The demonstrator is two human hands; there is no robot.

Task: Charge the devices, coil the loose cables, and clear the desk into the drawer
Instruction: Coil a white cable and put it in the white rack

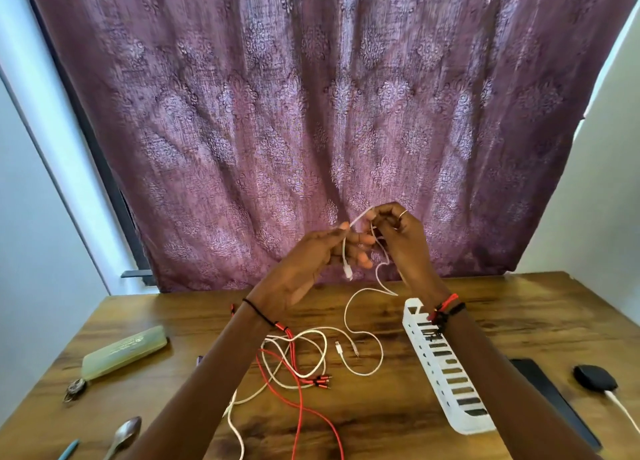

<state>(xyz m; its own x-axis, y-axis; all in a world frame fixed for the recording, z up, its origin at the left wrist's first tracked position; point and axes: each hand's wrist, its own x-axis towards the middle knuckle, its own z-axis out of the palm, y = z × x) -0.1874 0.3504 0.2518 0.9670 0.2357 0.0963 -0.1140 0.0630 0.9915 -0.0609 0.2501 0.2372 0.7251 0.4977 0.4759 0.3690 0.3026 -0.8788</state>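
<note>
Tangled cables (298, 359) mid-desk (381, 425), slotted tray (446, 369) to their right, case (124, 350) and spoon (123, 437) far left.

Bare forearms, black thread bracelet (258, 312), red-black wrist threads (445, 310), finger ring (402, 214).

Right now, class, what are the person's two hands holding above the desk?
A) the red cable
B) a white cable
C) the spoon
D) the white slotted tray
B: both the left hand and right hand pinch the white cable, lifted off the desk.
</note>
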